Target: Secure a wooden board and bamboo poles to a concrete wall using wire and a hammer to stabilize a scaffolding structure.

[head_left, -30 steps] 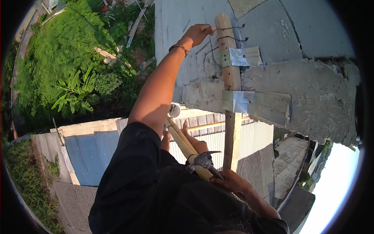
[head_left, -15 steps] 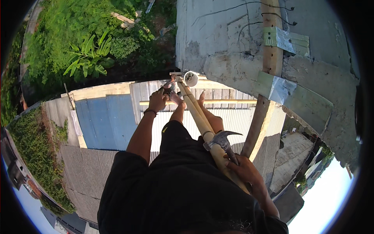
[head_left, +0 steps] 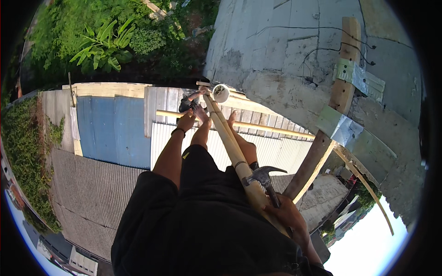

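My right hand [head_left: 287, 214] is closed around the handle of a claw hammer [head_left: 263, 175]. The hammer's metal head lies against a thick bamboo pole [head_left: 229, 138] that runs lengthwise between my legs. My left hand [head_left: 186, 121] reaches forward past my left knee, its fingers curled at a small dark thing [head_left: 185, 105]. A reddish-brown part stretches from that thing toward the pole's far end; what it is I cannot make out. Beside that end, a white pipe [head_left: 221, 93] shows its round open mouth. My bare feet are close to a thinner crosswise bamboo pole [head_left: 271, 130].
Corrugated roofing [head_left: 101, 198] and a blue roof panel [head_left: 110, 131] spread at the left. A rough concrete slab [head_left: 285, 78] fills the upper right, with a wooden beam [head_left: 306, 165] running under it. Loose wires [head_left: 322, 28] hang there. Greenery [head_left: 147, 41] grows far below.
The view has shifted, bringing a thin curved strip into sight at the right. The dark thing has moved from the right of my left hand to beyond its fingertips. The hammer stays in my right hand.
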Motion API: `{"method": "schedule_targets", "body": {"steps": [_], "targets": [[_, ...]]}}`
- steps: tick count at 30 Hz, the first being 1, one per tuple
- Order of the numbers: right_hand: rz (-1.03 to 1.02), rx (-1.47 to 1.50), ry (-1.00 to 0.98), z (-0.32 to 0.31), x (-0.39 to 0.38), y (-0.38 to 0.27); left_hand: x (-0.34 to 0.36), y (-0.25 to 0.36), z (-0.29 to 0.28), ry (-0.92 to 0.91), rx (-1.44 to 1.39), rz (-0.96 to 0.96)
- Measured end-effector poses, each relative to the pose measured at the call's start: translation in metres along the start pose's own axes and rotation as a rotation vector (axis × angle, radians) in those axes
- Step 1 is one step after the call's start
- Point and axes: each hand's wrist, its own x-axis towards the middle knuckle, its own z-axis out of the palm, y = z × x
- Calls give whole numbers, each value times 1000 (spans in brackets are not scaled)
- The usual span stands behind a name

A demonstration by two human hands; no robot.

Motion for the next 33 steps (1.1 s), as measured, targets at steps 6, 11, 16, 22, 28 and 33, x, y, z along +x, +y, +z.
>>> {"method": "schedule_targets", "body": {"steps": [6,11,16,22,28,33], "targets": [[107,-59,-24,-3,-2,-17,-87,111,56,-396,154,491],[62,-78,118,-7,-14,-31,-178,180,125,-700,-291,904],[45,-44,44,-28,-12,-57,-186,179,154,-780,-277,798],[-11,-309,50,-41,15,-105,-193,175,154,-585,-330,1068],[-302,-484,77,5,197,-196,-192,178,147,-479,-292,1114],[-517,-535,207,45,394,-242,-199,184,128,-424,-194,1092]]}}
